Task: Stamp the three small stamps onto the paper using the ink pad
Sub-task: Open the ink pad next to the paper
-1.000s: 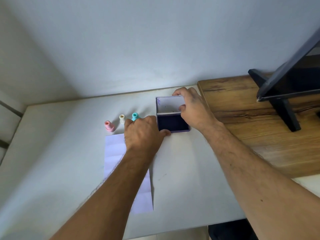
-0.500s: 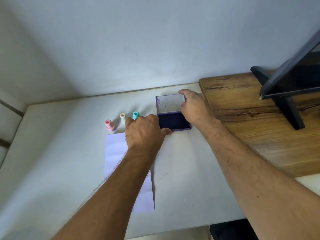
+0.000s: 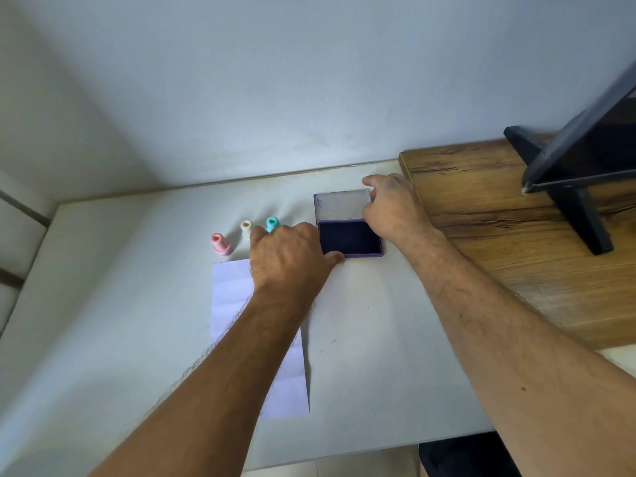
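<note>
Ink pad (image 3: 349, 238) sits open on the table (image 3: 378, 356), dark purple ink showing, clear lid (image 3: 340, 206) folded back. Right hand (image 3: 395, 210) pinches the lid's edge; left hand (image 3: 289, 259) grips the pad's near-left corner beside the teal stamp (image 3: 272, 223).

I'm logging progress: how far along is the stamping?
Done: the purple ink pad case lies open. In hand: the right hand grips its clear lid; the left hand steadies its base. Left: pink, cream and teal stamps stand unused; the visible white paper is unmarked.
</note>
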Demonstrator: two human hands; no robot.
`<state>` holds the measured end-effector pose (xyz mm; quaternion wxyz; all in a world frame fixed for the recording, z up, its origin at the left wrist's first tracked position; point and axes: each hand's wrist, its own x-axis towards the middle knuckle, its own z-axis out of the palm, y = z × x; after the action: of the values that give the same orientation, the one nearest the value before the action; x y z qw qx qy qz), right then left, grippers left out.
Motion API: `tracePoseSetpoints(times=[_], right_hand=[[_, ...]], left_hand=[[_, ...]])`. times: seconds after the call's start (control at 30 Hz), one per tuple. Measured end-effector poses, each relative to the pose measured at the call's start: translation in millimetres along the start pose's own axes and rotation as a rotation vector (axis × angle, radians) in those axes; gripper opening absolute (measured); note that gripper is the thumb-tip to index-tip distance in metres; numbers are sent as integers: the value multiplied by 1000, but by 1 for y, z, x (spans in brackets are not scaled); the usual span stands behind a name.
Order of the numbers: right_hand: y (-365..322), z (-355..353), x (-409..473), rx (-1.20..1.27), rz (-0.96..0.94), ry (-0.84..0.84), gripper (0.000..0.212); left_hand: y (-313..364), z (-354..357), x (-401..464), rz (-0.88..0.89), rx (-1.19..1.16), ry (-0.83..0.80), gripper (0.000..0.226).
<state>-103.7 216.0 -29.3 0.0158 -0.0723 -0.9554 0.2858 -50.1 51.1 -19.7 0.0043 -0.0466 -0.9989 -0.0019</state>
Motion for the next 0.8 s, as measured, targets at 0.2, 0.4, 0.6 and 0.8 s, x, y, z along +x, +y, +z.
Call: tracePoseSetpoints(times=[0.2,0.4,0.6,0.8], right_hand=[[0,-6,-2,27,43,14,48],[-1,-8,-4,47,90,43,50],[-2,-8,-6,51,94,53,53],[-4,-8,-10,60,112,82,47]], left_hand=[[2,-2,2,29,50,38,52],[9,-7,-4,80,119,77,61],[12,-11,-3,83,130,56,59],[11,-15,-5,69,72,30,61]])
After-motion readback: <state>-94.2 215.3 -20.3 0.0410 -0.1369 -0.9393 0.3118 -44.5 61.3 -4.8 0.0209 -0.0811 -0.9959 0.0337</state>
